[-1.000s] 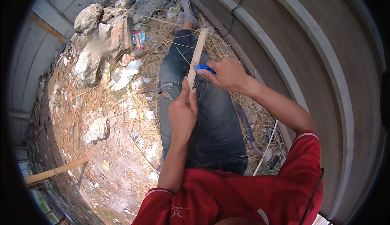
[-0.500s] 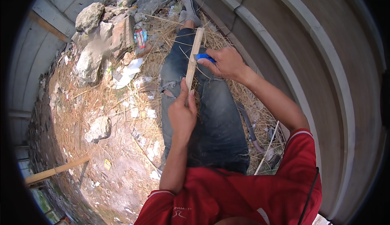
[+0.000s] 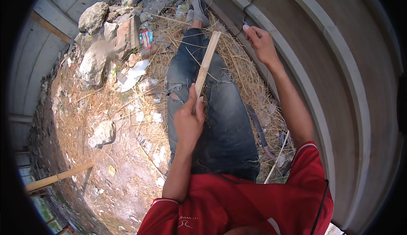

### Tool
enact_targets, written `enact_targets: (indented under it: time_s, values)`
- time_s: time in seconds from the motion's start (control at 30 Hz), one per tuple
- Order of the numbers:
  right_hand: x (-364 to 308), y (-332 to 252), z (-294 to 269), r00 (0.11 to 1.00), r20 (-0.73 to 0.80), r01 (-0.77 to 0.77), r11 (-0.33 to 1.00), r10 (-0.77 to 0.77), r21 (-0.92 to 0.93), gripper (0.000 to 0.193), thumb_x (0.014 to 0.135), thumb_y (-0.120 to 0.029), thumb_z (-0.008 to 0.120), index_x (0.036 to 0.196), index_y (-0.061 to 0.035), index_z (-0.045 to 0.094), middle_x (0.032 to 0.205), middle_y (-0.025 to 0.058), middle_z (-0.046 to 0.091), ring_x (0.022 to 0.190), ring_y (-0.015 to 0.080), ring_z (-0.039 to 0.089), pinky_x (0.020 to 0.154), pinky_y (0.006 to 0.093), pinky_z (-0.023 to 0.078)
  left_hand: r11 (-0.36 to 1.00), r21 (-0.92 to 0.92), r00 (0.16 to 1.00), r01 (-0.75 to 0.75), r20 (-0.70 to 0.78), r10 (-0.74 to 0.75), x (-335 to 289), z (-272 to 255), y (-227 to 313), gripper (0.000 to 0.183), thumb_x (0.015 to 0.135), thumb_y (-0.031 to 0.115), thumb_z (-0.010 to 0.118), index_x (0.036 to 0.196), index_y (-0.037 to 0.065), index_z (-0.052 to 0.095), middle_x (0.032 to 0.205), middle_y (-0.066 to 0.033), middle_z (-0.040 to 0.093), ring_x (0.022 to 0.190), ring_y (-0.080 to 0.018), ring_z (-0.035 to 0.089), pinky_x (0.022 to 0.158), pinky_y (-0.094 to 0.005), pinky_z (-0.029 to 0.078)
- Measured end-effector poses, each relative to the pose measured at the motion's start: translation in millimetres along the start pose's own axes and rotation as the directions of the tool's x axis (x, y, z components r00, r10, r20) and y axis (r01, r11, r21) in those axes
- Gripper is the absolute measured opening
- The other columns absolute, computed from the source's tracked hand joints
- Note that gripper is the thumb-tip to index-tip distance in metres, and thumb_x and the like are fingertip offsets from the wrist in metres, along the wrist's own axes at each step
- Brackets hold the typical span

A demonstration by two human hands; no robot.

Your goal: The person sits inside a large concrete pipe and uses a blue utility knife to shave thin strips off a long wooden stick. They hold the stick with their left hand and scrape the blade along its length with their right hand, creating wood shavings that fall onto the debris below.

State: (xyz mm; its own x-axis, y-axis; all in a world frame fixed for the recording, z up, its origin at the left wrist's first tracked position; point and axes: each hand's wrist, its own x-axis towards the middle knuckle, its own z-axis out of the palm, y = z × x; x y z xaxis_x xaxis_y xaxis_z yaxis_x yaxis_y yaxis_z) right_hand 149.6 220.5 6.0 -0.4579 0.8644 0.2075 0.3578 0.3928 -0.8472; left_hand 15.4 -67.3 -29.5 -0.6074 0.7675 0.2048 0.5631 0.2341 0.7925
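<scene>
A long, pale strip of split bamboo [image 3: 206, 63] slants up and away over my legs. My left hand [image 3: 189, 118] is closed round its near end, with the thumb along the strip. Up at the right, beside the metal wall, my right hand [image 3: 260, 44] is closed on a blue utility knife [image 3: 245, 23]. Only a small blue end of the knife shows past the fingers; its blade cannot be made out. The knife and the bamboo are well apart. Thin curled slivers [image 3: 193, 55] lie across my jeans [image 3: 227, 120] near the strip.
A ribbed metal wall [image 3: 330, 86] rises close on the right. Rocks [image 3: 94, 63] are piled at the far left, with a smaller rock [image 3: 103, 134] nearer. Dry straw [image 3: 248, 74] and litter cover the ground. A wooden pole [image 3: 59, 177] juts in at the left.
My right hand has lifted the knife off the bamboo and swung it away to the right, towards the wall. The left hand still holds the strip, whose far end has tilted slightly right.
</scene>
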Motion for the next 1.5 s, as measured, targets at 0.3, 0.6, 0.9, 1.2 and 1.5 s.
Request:
enact_targets:
  time_s: [0.3,0.6,0.9,1.2,1.5]
  values:
    - [-24,-20,32,0.992,0.123,-0.062,0.984,0.042,0.166,0.051,0.093,-0.05,0.074,0.103,0.0003,0.073,0.073,0.0021,0.059,0.072,0.0112,0.053,0.07,0.0321,0.045,0.985,0.158,0.997,-0.074,0.0,0.075,-5,9,1,0.044,0.097,0.019,0.07,0.14,0.012,0.065,0.077,-0.0144,0.069,0.066,-0.0317,0.069,0.061,-0.0419,0.051]
    - [-46,37,43,0.991,0.076,-0.124,0.963,0.109,0.241,0.035,0.096,-0.036,0.073,0.098,-0.0006,0.071,0.069,-0.0035,0.055,0.064,0.0077,0.045,0.059,0.0293,0.039,1.0,-0.002,0.981,0.025,0.191,-0.025,-10,33,-25,0.046,0.099,0.032,0.067,0.14,0.012,0.065,0.078,-0.0144,0.07,0.067,-0.0337,0.07,0.063,-0.044,0.052]
    - [-183,116,42,0.838,-0.071,-0.504,0.818,0.54,0.277,0.035,0.099,-0.034,0.071,0.085,-0.0022,0.067,0.064,-0.0047,0.05,0.06,0.0071,0.041,0.055,0.0291,0.032,0.97,-0.142,0.608,0.196,0.794,-0.007,-4,84,-42,0.031,0.104,0.032,0.06,0.112,0.002,0.063,0.08,-0.013,0.072,0.069,-0.0274,0.071,0.067,-0.0427,0.053]
    - [-270,104,62,0.932,-0.115,-0.348,0.937,0.343,-0.028,0.042,0.104,-0.038,0.06,0.099,0.0024,0.069,0.074,0.0239,0.064,0.064,0.0348,0.062,0.063,0.041,0.047,0.992,0.098,0.717,-0.082,0.697,-0.01,-23,109,-36,0.031,0.104,0.029,0.056,0.119,0.002,0.055,0.09,-0.0314,0.069,0.091,-0.053,0.065,0.08,-0.0607,0.049]
    - [-252,86,49,0.976,0.097,-0.169,0.955,0.197,-0.242,0.045,0.101,-0.047,0.062,0.089,-0.004,0.07,0.071,0.0217,0.066,0.069,0.0429,0.065,0.062,0.0489,0.049,0.983,0.132,0.677,-0.129,0.736,-0.01,-14,114,-31,0.035,0.102,0.026,0.057,0.126,0.001,0.056,0.097,-0.0343,0.069,0.096,-0.0525,0.066,0.084,-0.0599,0.05]
